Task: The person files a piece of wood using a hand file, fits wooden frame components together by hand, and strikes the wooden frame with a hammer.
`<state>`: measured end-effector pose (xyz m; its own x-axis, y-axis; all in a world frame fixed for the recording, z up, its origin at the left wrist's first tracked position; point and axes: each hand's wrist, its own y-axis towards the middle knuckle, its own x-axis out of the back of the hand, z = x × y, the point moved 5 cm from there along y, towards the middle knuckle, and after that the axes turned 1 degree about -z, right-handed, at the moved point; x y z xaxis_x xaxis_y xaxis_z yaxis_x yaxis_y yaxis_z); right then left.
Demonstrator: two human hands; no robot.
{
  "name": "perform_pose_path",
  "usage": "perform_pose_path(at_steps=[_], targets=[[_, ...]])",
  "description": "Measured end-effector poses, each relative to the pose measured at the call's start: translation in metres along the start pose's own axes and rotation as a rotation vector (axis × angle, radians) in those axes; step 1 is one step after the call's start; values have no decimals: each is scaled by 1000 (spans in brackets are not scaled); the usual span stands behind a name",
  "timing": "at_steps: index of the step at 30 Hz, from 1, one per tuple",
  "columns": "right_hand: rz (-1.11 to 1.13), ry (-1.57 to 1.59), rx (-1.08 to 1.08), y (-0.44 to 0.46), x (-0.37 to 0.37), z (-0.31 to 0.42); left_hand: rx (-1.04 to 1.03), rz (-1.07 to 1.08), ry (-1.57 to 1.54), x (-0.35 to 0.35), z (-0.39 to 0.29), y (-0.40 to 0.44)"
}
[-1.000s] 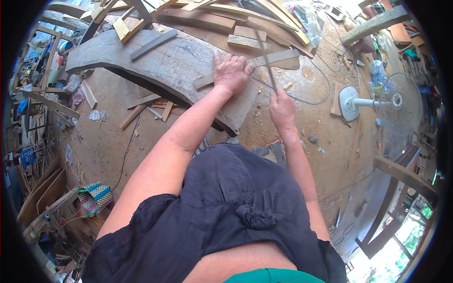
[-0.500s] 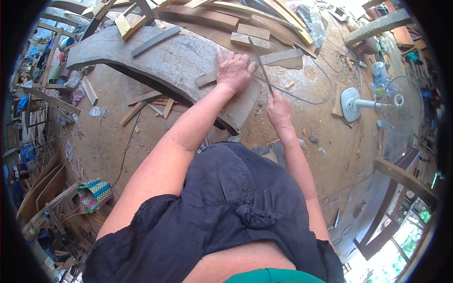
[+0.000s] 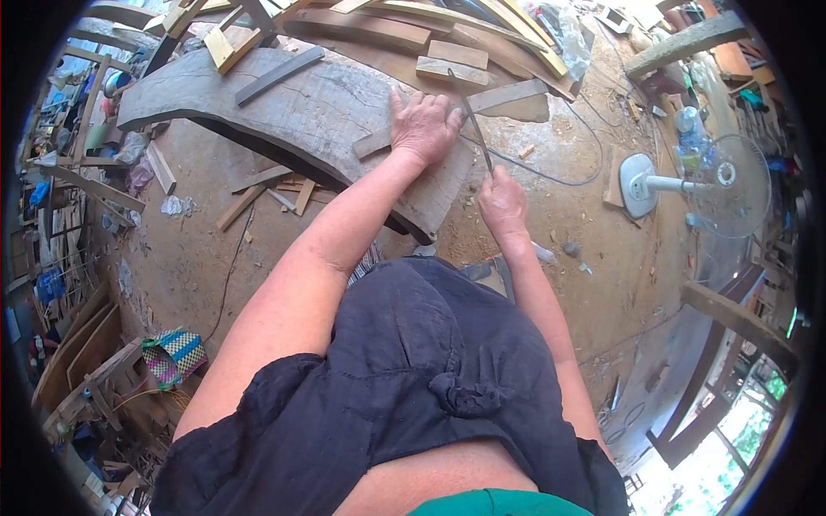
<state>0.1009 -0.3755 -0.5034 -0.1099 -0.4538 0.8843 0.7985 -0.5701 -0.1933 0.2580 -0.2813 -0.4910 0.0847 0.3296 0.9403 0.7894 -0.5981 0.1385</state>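
Workshop floor with a bit of everything, lol
White pedestal fan over on the right, checkered woven basket down left, dark cable looping across the dust, clear plastic bag up by the lumber pile

no readable text, no legible labels, no brands, no numbers, no signs

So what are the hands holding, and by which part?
The right hand grips a thin tool by its near end; the left hand presses on a wood strip between its ends.
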Motion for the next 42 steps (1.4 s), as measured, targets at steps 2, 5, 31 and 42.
perform_pose_path(at_steps=[2, 5, 31, 42], targets=[[34, -11, -33, 1, 2, 2, 0, 7, 1, 1, -1, 3], [62, -31, -37, -1, 9, 11, -3, 5, -3, -2, 0, 1], [53, 8, 38, -43, 50, -18, -35, 46, 0, -4, -5, 1], [95, 75, 5, -42, 26, -22, -44, 6, -19, -1, -5, 2]])
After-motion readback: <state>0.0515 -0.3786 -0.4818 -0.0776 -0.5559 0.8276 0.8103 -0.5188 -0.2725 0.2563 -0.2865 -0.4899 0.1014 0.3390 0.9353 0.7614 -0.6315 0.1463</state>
